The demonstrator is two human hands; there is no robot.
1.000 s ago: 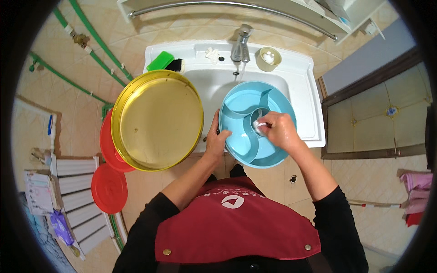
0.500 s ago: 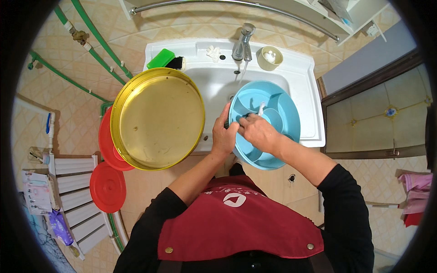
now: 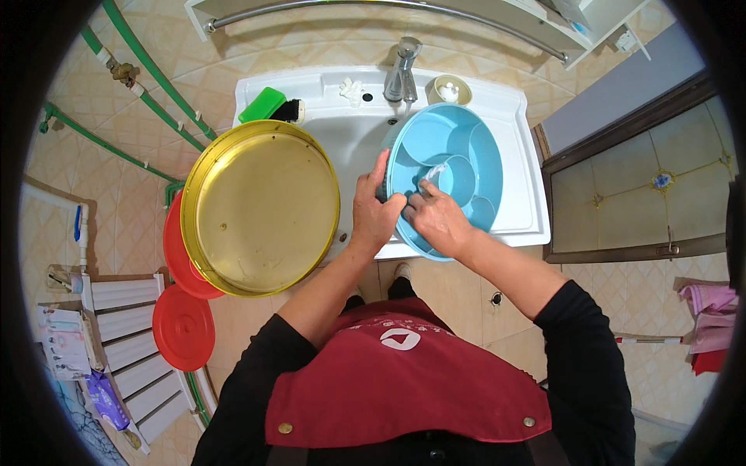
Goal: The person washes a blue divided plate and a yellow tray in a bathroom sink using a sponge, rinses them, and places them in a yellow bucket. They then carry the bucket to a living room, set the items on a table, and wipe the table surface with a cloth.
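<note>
My left hand (image 3: 374,208) is closed on the left rim of a round light-blue divided tray (image 3: 488,167), thumb toward the inside. The tray is tilted over the right half of a white washbasin (image 3: 522,190), and several compartments surround a round middle one. Inside it, near the left rim, my right hand (image 3: 439,220) has its fingers curled against the dividers. Something small and whitish (image 3: 437,170) shows just beyond those fingertips; I cannot make out what it is. Behind the tray stands a chrome faucet (image 3: 402,71).
A large round gold lid or pan (image 3: 260,210) rests on the basin's left side. Red round plastic pieces (image 3: 184,328) are beside it. On the back ledge are a green block (image 3: 263,105), a black brush (image 3: 289,111) and a cream cup (image 3: 453,89). A rail (image 3: 381,4) runs overhead.
The blue tray has moved up toward the faucet and tipped more to face me. Both hands moved with it. The water stream seen earlier is now hard to make out.
</note>
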